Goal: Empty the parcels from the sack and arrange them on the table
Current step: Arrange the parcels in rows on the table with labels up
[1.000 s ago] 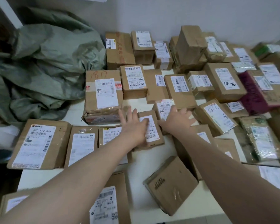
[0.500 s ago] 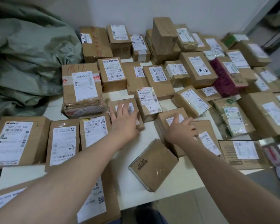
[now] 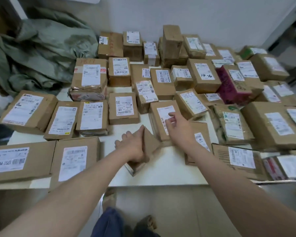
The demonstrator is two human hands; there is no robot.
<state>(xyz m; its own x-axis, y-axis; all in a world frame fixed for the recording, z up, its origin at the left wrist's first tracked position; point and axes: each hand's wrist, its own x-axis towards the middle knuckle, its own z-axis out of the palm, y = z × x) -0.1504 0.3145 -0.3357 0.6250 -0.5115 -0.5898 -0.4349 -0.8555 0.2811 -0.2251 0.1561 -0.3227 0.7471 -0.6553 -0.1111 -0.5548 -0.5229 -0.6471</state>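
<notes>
Many brown cardboard parcels (image 3: 123,109) with white shipping labels are spread flat over the white tabletop (image 3: 167,170); a crumpled grey-green woven sack (image 3: 39,48) is heaped at the far-left.

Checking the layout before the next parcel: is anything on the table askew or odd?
Yes. The plain box under the left hand is tipped up on an edge, label hidden. The tall box at the back stands on end atop others, unlike the flat rows.

Plain pale wall (image 3: 212,19) behind; light floor (image 3: 161,206) below near edge; blue trouser leg (image 3: 108,223) and dark shoe (image 3: 146,224) at bottom centre
</notes>
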